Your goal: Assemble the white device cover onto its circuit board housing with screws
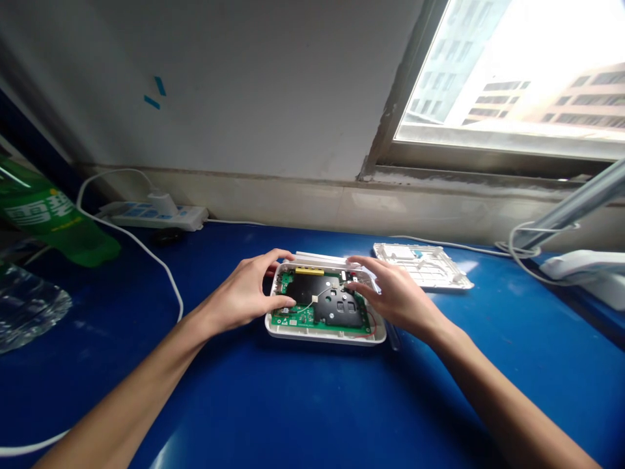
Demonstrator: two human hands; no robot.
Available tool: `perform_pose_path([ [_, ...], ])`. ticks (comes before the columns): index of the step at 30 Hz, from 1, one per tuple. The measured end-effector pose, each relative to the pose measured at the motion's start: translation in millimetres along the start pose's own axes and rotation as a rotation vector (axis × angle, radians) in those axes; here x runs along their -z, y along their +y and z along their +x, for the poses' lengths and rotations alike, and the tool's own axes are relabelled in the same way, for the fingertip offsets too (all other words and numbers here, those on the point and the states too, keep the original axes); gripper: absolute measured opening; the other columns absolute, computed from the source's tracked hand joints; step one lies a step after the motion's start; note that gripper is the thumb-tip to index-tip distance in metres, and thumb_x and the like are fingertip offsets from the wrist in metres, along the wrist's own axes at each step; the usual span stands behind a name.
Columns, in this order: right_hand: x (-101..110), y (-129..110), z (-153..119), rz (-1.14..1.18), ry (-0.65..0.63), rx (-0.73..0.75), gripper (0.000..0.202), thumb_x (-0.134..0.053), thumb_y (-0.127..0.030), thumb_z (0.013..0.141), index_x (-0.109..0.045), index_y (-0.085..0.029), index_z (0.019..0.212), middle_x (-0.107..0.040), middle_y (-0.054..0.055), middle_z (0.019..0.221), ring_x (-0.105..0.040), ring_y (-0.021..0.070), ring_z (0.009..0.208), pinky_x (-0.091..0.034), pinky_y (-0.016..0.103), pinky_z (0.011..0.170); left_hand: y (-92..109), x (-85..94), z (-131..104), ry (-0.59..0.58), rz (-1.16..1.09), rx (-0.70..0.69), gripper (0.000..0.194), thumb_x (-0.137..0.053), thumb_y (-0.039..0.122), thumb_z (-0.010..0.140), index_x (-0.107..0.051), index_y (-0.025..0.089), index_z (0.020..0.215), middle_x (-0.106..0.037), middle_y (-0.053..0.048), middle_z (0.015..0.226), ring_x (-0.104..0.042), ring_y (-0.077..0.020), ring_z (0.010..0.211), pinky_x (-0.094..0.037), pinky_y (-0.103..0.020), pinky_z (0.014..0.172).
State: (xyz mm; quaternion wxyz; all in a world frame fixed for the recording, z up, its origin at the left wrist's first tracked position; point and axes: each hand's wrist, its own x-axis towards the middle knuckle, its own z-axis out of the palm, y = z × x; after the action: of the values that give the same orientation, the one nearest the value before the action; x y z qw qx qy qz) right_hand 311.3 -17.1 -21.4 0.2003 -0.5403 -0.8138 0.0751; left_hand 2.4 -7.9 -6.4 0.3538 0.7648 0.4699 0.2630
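An opened electronic device in a white plastic housing (322, 337) lies in front of me on the blue table. Inside it sits a green circuit board (305, 319), largely covered by a black plate (306, 286). A thin pale wire crosses the plate, and a yellow part (309, 271) lines the board's far edge. My left hand (249, 283) grips the housing's left side, thumb over the board and fingers behind the wall. At the far right corner, my right hand (395, 290) is closed on the housing, its thumb over the board; some fingertips are hidden.
Behind on the right lies a white plastic cover (424, 267), inner side up. A power strip (156, 215) with a plug stands against the wall. Green (58, 221) and clear (29, 306) bottles are at left, a lamp base (590, 273) at right. White cables cross the table.
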Motion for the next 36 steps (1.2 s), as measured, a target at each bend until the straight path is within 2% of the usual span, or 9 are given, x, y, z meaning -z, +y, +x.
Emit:
perform_pose_path([
  [5, 3, -3, -1, -0.026, -0.015, -0.016, 0.040, -0.066, -0.042, 0.099, -0.061, -0.026, 0.135, -0.075, 0.009, 0.115, -0.072, 0.0283, 0.092, -0.053, 0.038, 0.079, 2, 0.2, -1, 0.020, 0.028, -0.026, 0.066, -0.087, 0.038, 0.074, -0.060, 0.030, 0.133, -0.076, -0.004, 0.115, -0.073, -0.0288, 0.109, -0.059, -0.033, 0.087],
  [12, 5, -6, 0, 0.010, 0.006, -0.045, 0.030, -0.075, -0.041, 0.093, -0.064, -0.028, 0.118, -0.075, 0.003, 0.098, -0.065, 0.0222, 0.076, -0.045, 0.031, 0.066, 0, 1.4, 0, 0.013, 0.053, -0.005, 0.071, -0.089, 0.039, 0.072, -0.058, 0.033, 0.136, -0.076, -0.002, 0.116, -0.072, -0.0281, 0.110, -0.059, -0.031, 0.085],
  [16, 5, -6, -1, 0.031, 0.031, -0.015, 0.031, -0.075, -0.042, 0.093, -0.064, -0.027, 0.118, -0.075, 0.003, 0.101, -0.065, 0.0215, 0.075, -0.046, 0.032, 0.067, 2, 5.3, -1, 0.019, 0.076, 0.003, 0.076, -0.091, 0.042, 0.070, -0.057, 0.035, 0.138, -0.077, -0.001, 0.115, -0.074, -0.0283, 0.107, -0.060, -0.031, 0.084],
  [21, 6, -7, -3, 0.016, 0.106, 0.019, 0.039, -0.074, -0.046, 0.093, -0.063, -0.024, 0.123, -0.074, 0.006, 0.095, -0.066, 0.0235, 0.075, -0.050, 0.034, 0.070, 7, 11.5, -4, 0.082, 0.116, -0.020, 0.083, -0.094, 0.045, 0.066, -0.056, 0.038, 0.140, -0.079, 0.001, 0.112, -0.076, -0.0280, 0.105, -0.061, -0.030, 0.081],
  [25, 5, -5, -3, 0.027, 0.152, 0.019, 0.039, -0.073, -0.047, 0.093, -0.063, -0.024, 0.124, -0.074, 0.008, 0.102, -0.067, 0.0240, 0.079, -0.052, 0.037, 0.076, 10, 13.7, -6, 0.126, 0.193, -0.035, 0.088, -0.093, 0.050, 0.066, -0.055, 0.037, 0.144, -0.079, 0.000, 0.115, -0.078, -0.0285, 0.095, -0.061, -0.032, 0.082],
  [30, 13, -1, -2, 0.146, 0.029, 0.023, 0.048, -0.068, -0.054, 0.095, -0.060, -0.028, 0.135, -0.072, 0.008, 0.117, -0.064, 0.0195, 0.073, -0.053, 0.036, 0.071, 7, 14.3, -5, 0.044, 0.218, 0.002, 0.082, -0.091, 0.051, 0.066, -0.058, 0.036, 0.141, -0.080, -0.001, 0.115, -0.079, -0.0308, 0.094, -0.059, -0.031, 0.075],
  [33, 24, 0, -2, 0.291, -0.024, -0.032, 0.045, -0.059, -0.060, 0.099, -0.064, -0.027, 0.129, -0.071, 0.007, 0.119, -0.063, 0.0164, 0.068, -0.054, 0.033, 0.065, 4, 14.5, -4, 0.008, 0.236, 0.009, 0.081, -0.091, 0.051, 0.067, -0.058, 0.038, 0.140, -0.081, 0.000, 0.111, -0.078, -0.0311, 0.099, -0.057, -0.031, 0.078],
  [36, 33, 1, -3, 0.365, -0.076, -0.083, 0.044, -0.057, -0.060, 0.099, -0.067, -0.024, 0.122, -0.073, 0.007, 0.110, -0.067, 0.0169, 0.068, -0.057, 0.033, 0.065, 2, 15.0, -3, -0.005, 0.261, 0.026, 0.084, -0.090, 0.055, 0.067, -0.056, 0.040, 0.142, -0.080, 0.002, 0.113, -0.076, -0.0304, 0.103, -0.055, -0.032, 0.083],
])
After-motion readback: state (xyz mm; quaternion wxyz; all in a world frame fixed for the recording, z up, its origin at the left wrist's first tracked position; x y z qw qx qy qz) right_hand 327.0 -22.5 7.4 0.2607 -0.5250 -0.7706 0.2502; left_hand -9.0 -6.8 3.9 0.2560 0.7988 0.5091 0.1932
